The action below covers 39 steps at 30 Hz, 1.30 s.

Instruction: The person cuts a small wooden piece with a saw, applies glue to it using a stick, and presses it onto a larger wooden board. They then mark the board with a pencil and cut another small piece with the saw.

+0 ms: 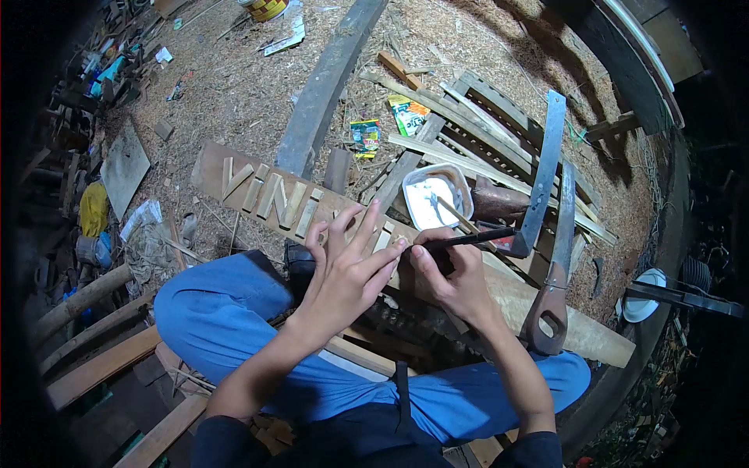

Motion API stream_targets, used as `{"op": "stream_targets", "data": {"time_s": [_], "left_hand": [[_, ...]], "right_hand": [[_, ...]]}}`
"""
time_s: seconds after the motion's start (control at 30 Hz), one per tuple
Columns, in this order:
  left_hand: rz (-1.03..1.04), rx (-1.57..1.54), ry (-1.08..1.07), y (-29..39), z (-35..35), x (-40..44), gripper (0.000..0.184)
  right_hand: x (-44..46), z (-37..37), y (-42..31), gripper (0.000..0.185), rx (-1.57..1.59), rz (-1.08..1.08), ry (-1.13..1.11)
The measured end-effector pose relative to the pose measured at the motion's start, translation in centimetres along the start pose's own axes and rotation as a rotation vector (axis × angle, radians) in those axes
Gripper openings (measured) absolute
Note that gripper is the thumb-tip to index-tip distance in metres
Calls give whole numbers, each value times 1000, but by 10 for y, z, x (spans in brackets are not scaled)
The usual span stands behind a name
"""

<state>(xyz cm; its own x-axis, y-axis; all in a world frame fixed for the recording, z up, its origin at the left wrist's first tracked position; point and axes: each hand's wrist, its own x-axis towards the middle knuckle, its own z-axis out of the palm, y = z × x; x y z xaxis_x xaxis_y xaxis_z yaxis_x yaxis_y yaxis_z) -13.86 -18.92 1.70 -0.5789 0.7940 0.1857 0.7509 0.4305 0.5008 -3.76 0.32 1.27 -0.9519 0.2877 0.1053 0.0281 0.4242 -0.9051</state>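
My left hand (349, 261) is over the wooden board (209, 171), its upper fingers spread and its index finger reaching toward my right fingertips. Whether its index finger and thumb pinch a small piece is hidden. My right hand (452, 273) is closed around the dark arm of an L-shaped metal square (544, 171), whose long blade points away from me. Short wooden strips (294, 204) lie in a row on the board, some forming letter-like shapes. Beyond my right hand, a plastic tub (425, 195) contains white paste and a stick (456, 214).
A handsaw (548, 312) with a wooden handle lies by my right knee. Behind the tub are slatted wood pieces (499, 117) and two bright packets (407, 115). A long beam (328, 86) crosses the shavings-covered ground. Scrap wood (109, 366) lies at left, a white bowl (646, 295) at right.
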Motion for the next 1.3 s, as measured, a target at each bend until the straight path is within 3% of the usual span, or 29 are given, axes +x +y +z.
{"op": "stream_targets", "data": {"time_s": [0.63, 0.97, 1.13, 1.3], "left_hand": [[8, -9, 2, -1, 1, 0, 34], [6, -2, 0, -1, 1, -1, 34], [1, -18, 0, -1, 1, 0, 33], [2, -11, -2, 0, 0, 0, 32]], "right_hand": [[3, 0, -5, 8, -28, -27, 16], [3, 0, -5, 13, -39, -46, 68], [0, -2, -6, 13, 2, 48, -35], [3, 0, -6, 14, -7, -27, 37]]}}
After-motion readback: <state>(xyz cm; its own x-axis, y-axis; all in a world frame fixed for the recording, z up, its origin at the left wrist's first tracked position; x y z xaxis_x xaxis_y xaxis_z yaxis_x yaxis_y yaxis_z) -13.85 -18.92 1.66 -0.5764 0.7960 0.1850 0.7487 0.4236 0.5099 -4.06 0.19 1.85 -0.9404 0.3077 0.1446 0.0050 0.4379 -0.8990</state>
